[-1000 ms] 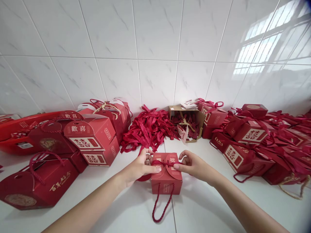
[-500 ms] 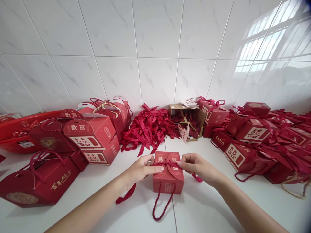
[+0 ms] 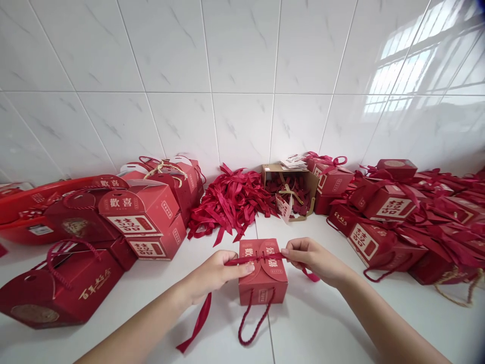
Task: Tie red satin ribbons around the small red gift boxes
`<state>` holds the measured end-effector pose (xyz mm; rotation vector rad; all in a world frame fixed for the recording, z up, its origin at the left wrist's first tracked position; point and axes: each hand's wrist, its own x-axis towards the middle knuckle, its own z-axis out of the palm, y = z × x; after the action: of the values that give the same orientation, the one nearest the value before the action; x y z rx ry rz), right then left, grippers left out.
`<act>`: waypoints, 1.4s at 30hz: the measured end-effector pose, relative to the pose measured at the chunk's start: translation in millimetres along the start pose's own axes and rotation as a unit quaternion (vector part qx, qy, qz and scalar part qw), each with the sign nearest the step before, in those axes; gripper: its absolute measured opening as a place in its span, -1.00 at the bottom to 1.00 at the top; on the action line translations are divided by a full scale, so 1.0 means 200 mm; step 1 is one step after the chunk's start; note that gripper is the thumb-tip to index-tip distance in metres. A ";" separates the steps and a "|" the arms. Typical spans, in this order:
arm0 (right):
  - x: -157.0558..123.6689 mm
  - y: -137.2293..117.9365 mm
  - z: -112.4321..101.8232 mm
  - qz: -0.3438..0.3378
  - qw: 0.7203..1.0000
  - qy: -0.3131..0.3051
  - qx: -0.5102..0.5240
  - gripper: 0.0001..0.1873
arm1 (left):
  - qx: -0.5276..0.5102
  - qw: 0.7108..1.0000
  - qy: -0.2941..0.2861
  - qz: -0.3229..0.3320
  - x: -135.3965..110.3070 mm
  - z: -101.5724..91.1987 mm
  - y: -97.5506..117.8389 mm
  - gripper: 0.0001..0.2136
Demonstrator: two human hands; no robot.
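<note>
A small red gift box (image 3: 261,285) stands on the white surface in front of me, its rope handle (image 3: 250,336) lying toward me. Across its top runs a dark red ribbon (image 3: 261,257), pulled flat over the slots where the rounded flaps meet. My left hand (image 3: 220,270) is closed on the ribbon at the box's left, with the thumb over the lid and a loose tail hanging below. At the right edge, my right hand (image 3: 306,255) pinches the other side of the ribbon between thumb and fingers. Another tail curls beneath that hand.
Behind the box lies a heap of red ribbons (image 3: 235,199). Beside it is an open brown carton (image 3: 314,187) with cards on top. Stacked red boxes (image 3: 147,210) and a red plastic basin (image 3: 22,230) stand left; ribbon-tied boxes (image 3: 382,242) are piled right. A tiled wall (image 3: 242,65) rises behind.
Both hands have drawn slightly apart, and the ribbon across the lid is straighter. My left hand has shifted left and the tail below it hangs lower.
</note>
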<state>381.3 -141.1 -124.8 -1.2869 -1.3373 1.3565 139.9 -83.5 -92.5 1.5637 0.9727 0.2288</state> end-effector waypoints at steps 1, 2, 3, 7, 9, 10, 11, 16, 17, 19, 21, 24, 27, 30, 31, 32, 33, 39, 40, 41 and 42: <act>-0.01 0.00 0.00 0.005 1.000 -0.007 0.018 -0.58 | 0.012 1.000 -0.001 0.017 -0.01 0.01 0.00 -0.62; -0.01 0.00 -0.01 0.008 0.999 -0.015 0.039 -0.60 | 0.038 0.999 0.012 0.036 -0.02 0.01 0.00 -0.63; -0.02 -0.01 -0.01 0.009 0.998 -0.024 0.062 -0.62 | 0.076 0.995 0.043 0.054 -0.03 0.01 0.00 -0.63; -0.06 -0.04 -0.02 -0.028 0.990 -0.048 0.133 -0.70 | 0.213 0.941 0.212 0.154 -0.05 0.00 0.03 -0.63; -0.07 -0.06 -0.01 -0.051 0.986 -0.048 0.148 -0.72 | 0.235 0.923 0.215 0.218 -0.06 0.02 0.07 -0.71; -0.07 -0.06 0.00 -0.060 0.986 -0.045 0.151 -0.73 | 0.242 0.919 0.199 0.240 -0.06 0.04 0.09 -0.75; -0.07 -0.07 0.01 -0.069 0.985 -0.042 0.150 -0.74 | 0.250 0.917 0.181 0.254 -0.06 0.07 0.11 -0.78; -0.07 -0.07 0.05 -0.110 0.982 -0.018 0.155 -0.79 | 0.325 0.879 0.194 0.291 0.02 0.19 0.15 -0.80; -0.07 -0.06 0.05 -0.115 0.981 -0.006 0.156 -0.79 | 0.341 0.864 0.218 0.301 0.04 0.20 0.15 -0.83; -0.06 -0.06 0.05 -0.119 0.982 0.018 0.143 -0.78 | 0.362 0.829 0.278 0.322 0.09 0.20 0.14 -0.87; -0.06 -0.05 0.05 -0.117 0.986 0.033 0.113 -0.75 | 0.377 0.792 0.335 0.343 0.11 0.17 0.13 -0.86; -0.06 -0.07 0.05 -0.104 0.992 0.028 0.064 -0.73 | 0.411 0.737 0.382 0.377 0.13 0.13 0.12 -0.85; -0.03 -0.10 0.07 -0.095 0.995 0.023 0.004 -0.71 | 0.449 0.703 0.374 0.405 0.13 0.10 0.12 -0.90; 0.00 -0.13 0.10 -0.109 0.989 0.046 -0.094 -0.69 | 0.443 0.718 0.350 0.408 0.13 0.10 0.12 -0.92; 0.01 -0.14 0.11 -0.115 0.985 0.051 -0.120 -0.68 | 0.433 0.725 0.347 0.407 0.13 0.09 0.11 -0.92; 0.02 -0.15 0.12 -0.120 0.982 0.050 -0.137 -0.66 | 0.424 0.729 0.351 0.407 0.13 0.09 0.11 -0.92; 0.04 -0.16 0.12 -0.123 0.980 0.045 -0.147 -0.65 | 0.418 0.728 0.357 0.410 0.13 0.08 0.11 -0.91; 0.10 -0.20 0.15 -0.122 0.979 0.022 -0.164 -0.65 | 0.450 0.679 0.375 0.442 0.12 0.04 0.11 -0.89; 0.10 -0.20 0.16 -0.125 0.979 0.010 -0.163 -0.68 | 0.453 0.680 0.371 0.440 0.12 0.04 0.11 -0.90; 0.10 -0.21 0.16 -0.128 0.979 -0.004 -0.160 -0.71 | 0.453 0.685 0.371 0.433 0.12 0.04 0.12 -0.91; 0.11 -0.21 0.17 -0.128 0.980 -0.016 -0.154 -0.74 | 0.452 0.694 0.371 0.420 0.11 0.04 0.13 -0.91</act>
<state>340.8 -121.3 -88.5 -1.2421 -1.7225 1.0241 170.6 -72.6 -79.0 2.9222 0.9147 1.2672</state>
